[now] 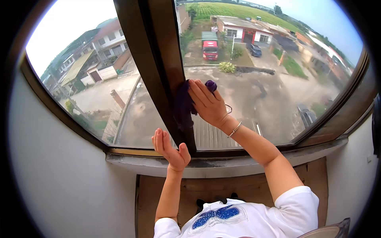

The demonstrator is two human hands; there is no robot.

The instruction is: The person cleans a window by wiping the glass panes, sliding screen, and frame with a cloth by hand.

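Note:
A dark purple cloth [183, 105] lies bunched against the dark window frame post [158, 51] between two panes. My right hand [208, 104] presses on the cloth with its fingers together, and part of the cloth bulges out beyond the fingertips. A thin bracelet circles the right wrist. Lower and to the left, my left hand [171, 150] is raised in front of the bottom of the post, palm up and fingers apart from the thumb, holding nothing. The cloth hangs above it without touching it.
A narrow window sill [214, 162] runs below the panes. White walls [59, 158] stand on both sides, and a brown floor [246, 190] shows beneath the sill. Through the glass are a yard, a red truck [210, 49], a dark car [254, 50] and houses.

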